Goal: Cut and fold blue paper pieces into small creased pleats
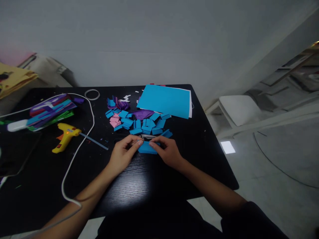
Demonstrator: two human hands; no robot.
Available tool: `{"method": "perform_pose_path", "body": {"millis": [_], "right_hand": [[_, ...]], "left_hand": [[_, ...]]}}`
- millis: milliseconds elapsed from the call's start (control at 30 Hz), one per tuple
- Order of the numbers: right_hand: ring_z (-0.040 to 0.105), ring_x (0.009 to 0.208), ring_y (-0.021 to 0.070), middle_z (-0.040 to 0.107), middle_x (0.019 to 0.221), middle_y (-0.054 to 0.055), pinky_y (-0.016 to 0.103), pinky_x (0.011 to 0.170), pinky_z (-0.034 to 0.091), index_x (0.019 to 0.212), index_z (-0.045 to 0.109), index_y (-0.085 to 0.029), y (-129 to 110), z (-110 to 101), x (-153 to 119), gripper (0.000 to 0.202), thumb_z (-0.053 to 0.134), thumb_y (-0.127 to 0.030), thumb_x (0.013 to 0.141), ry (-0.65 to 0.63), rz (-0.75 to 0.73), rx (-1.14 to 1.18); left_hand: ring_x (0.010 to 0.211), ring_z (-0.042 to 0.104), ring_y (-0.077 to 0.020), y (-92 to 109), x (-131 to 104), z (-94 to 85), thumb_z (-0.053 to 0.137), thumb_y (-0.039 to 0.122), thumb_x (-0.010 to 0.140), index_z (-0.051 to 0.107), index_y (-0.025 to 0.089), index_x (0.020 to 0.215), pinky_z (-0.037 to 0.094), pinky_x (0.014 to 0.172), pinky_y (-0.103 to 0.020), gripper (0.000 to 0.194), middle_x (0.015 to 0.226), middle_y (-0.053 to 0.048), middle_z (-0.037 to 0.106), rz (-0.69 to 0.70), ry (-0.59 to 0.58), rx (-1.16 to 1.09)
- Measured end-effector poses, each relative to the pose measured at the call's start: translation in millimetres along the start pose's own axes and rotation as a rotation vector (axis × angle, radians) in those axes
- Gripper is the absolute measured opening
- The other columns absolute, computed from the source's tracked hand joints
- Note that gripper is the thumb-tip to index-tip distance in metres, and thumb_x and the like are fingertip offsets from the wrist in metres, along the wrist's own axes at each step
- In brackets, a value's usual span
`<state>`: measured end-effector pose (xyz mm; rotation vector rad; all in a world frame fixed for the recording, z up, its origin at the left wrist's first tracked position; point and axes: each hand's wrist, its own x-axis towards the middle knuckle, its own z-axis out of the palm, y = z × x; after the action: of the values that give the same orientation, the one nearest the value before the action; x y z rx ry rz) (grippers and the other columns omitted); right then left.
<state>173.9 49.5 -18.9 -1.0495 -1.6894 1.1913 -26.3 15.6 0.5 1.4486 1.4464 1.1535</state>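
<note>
Between my hands, just above the black table (pixel 199 159), is a piece of blue paper (pixel 147 148). My left hand (pixel 126 151) pinches its upper left part between thumb and fingers. The thumb and curled fingers of my right hand (pixel 167 150) grip its upper right part. Several small folded blue paper pieces (pixel 149 122) lie scattered right behind my hands. Pink folded pieces (pixel 115 120) rest among them on the left, with purple paper (pixel 143 114) behind. Something white and dark, partly hidden, lies just beyond my fingertips.
A large blue sheet (pixel 165 101) lies over white paper at the back right. A yellow glue gun (pixel 65 136) with a glue stick sits left, beside a white cable (pixel 72 159). Farther left are bundled coloured papers (pixel 51 111) and a dark tablet-like object (pixel 18 152). A tape ring (pixel 92 94) lies behind.
</note>
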Motion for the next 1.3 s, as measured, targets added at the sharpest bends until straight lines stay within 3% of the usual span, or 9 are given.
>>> {"method": "perform_pose_path", "body": {"millis": [367,600,867,1033,1300], "right_hand": [[0.071,0.08,0.0191,0.079,0.089,0.004,0.029,0.077,0.054,0.092,0.078,-0.02,-2,1,-2,0.014,0.069,-0.03,0.092,0.009,-0.119,-0.086],[0.065,0.069,0.0162,0.073,0.076,0.002,0.026,0.064,0.05,0.085,0.077,-0.018,-4,-6,4,0.022,0.071,-0.039,0.088,0.075,0.083,0.051],[0.061,0.068,0.0152,0.069,0.074,0.001,0.027,0.064,0.049,0.081,0.073,-0.018,-7,-7,7,0.023,0.07,-0.04,0.087,0.092,0.137,0.11],[0.062,0.068,0.0162,0.069,0.075,0.002,0.027,0.063,0.049,0.083,0.073,-0.018,-3,-4,4,0.022,0.07,-0.04,0.087,0.052,0.122,0.116],[0.068,0.075,0.0175,0.076,0.082,0.002,0.028,0.07,0.05,0.084,0.076,-0.019,-4,1,0,0.017,0.069,-0.034,0.088,-0.062,0.02,0.046]], "left_hand": [[0.068,0.059,-0.0142,2,-2,-0.8,0.067,0.038,0.093,0.075,0.019,0.091,0.045,0.066,-0.025,0.02,0.076,0.0,0.07,0.073,-0.102,0.145],[0.069,0.058,-0.0148,-2,-1,-6.3,0.067,0.041,0.092,0.075,0.019,0.089,0.043,0.066,-0.025,0.023,0.078,0.0,0.07,0.035,-0.004,0.121],[0.067,0.054,-0.0145,-4,1,-7.1,0.067,0.041,0.091,0.073,0.018,0.088,0.04,0.064,-0.026,0.024,0.076,0.0,0.066,-0.008,0.021,0.104],[0.064,0.052,-0.0139,-4,1,-4.3,0.067,0.04,0.091,0.073,0.018,0.087,0.039,0.061,-0.025,0.023,0.072,0.001,0.064,0.008,0.011,0.118],[0.06,0.052,-0.0114,-2,-3,3.0,0.068,0.035,0.09,0.076,0.019,0.088,0.04,0.058,-0.023,0.018,0.07,0.002,0.065,0.056,-0.116,0.119]]}}
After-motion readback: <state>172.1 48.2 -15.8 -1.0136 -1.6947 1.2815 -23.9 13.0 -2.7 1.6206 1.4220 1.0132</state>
